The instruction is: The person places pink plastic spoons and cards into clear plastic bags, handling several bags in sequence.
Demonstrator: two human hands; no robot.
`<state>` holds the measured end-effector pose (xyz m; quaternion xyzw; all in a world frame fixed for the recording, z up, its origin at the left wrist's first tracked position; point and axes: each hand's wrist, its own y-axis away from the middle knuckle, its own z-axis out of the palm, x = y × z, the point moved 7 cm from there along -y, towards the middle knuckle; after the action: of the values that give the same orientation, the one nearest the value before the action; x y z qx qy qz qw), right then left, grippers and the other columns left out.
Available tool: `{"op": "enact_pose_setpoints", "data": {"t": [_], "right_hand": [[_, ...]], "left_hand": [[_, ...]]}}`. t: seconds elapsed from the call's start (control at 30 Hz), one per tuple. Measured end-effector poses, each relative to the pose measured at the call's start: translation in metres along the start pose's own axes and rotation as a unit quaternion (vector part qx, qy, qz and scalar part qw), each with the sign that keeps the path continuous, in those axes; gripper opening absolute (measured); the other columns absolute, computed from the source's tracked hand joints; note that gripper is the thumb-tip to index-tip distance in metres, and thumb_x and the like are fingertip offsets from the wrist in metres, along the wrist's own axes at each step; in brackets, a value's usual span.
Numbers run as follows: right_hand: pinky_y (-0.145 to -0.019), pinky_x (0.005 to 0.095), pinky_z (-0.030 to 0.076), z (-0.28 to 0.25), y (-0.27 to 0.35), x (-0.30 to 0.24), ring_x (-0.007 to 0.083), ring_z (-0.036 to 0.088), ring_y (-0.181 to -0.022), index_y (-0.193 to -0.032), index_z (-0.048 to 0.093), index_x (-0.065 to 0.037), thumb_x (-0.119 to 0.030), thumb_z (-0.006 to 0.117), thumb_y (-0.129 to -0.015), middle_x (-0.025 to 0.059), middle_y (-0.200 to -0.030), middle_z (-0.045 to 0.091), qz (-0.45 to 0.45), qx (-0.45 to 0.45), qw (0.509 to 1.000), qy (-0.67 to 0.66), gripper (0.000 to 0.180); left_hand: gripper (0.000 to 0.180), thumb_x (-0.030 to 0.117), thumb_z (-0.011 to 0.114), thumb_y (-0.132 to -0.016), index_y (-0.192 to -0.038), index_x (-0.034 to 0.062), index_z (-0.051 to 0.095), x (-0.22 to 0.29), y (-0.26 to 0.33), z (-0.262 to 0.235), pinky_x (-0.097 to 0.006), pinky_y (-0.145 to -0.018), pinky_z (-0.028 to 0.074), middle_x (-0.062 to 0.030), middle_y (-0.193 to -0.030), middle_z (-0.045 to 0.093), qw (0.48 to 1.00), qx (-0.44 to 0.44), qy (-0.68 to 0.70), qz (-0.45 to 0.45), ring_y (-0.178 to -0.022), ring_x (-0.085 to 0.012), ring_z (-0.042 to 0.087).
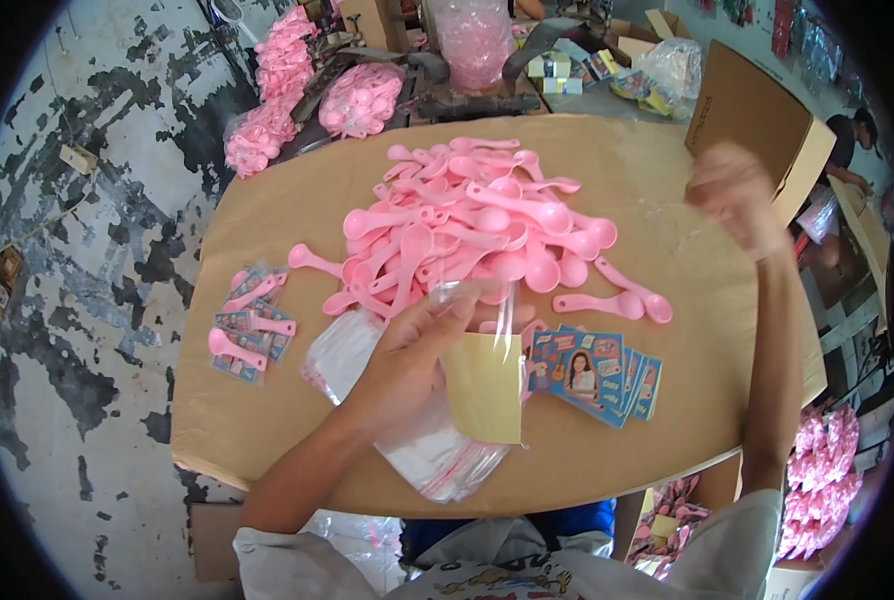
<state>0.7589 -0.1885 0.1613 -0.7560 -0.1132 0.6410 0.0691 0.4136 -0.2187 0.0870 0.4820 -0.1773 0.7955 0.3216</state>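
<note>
While the left hand (407,350) rests over a stack of clear zip bags (417,440) on the cardboard board (657,180), one clear bag (482,305) is pinched between its thumb and fingertips, just beside the near edge of the heap of pink spoons (477,225). A tan card (485,385) is seen below that hand, with a fan of blue picture cards (597,375) just right of it. The right hand (732,195) is raised and blurred above the board's right side; its fingers cannot be told. Packed spoons (252,325) lie at the left.
</note>
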Motion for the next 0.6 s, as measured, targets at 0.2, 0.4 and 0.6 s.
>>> {"op": "enact_pose_setpoints", "data": {"t": [0.2,0.4,0.6], "right_hand": [[-0.073,0.0291,0.051,0.0,-0.005,0.001,0.0167,0.064,-0.084,-0.105,0.068,-0.001,-0.005,0.068,-0.079,0.0094,-0.102,0.069,-0.086,0.138,0.857,0.489,0.026],[-0.07,0.0271,0.051,0.154,0.037,-0.002,0.0107,0.063,-0.084,-0.108,0.067,0.0,-0.015,0.073,-0.084,0.0074,-0.09,0.068,-0.043,-0.13,0.987,0.081,0.029],[-0.06,0.0251,0.051,0.21,0.059,0.01,0.0062,0.062,-0.066,-0.115,0.064,-0.006,-0.015,0.074,-0.086,0.001,-0.078,0.066,-0.043,-0.139,0.985,0.095,0.032]], "left_hand": [[0.042,0.025,0.039,-0.104,-0.135,-0.0042,0.043,-0.013,-0.006,-0.02,-0.037,-0.096,0.052,-0.0241,-0.133,0.054,0.998,0.043,0.001,-0.044,-0.115,-0.027,0.061],[0.046,0.026,0.037,-0.105,-0.142,-0.0012,0.037,-0.011,-0.001,-0.002,-0.037,-0.1,0.05,-0.0202,-0.136,0.052,0.999,0.033,0.017,-0.036,-0.118,-0.0231,0.058],[0.051,0.025,0.035,-0.106,-0.149,-0.0005,0.027,-0.022,0.0,0.001,-0.033,-0.101,0.048,-0.0123,-0.141,0.049,0.998,0.006,0.01,-0.065,-0.12,-0.0191,0.057]]}}
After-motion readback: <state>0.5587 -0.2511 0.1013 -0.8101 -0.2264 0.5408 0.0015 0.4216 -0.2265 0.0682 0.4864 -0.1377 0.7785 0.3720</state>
